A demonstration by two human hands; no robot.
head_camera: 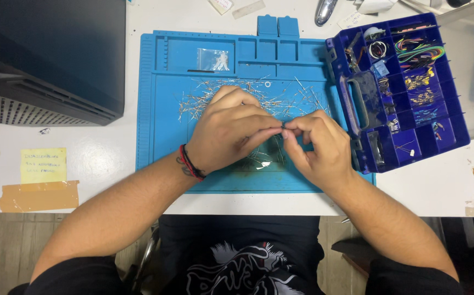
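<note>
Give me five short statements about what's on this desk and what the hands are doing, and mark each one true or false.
1. Both hands pinch one small part between their fingertips. True: the left hand and right hand meet at the small part.
2. The hands work above a red mat. False: the mat is blue.
3. The parts box lies open to the right of the mat. True.
4. A yellow sticky note lies inside the parts box. False: it sits on the white table, left of the mat.
5. Thin wire-legged pieces lie scattered on the mat. True.
</note>
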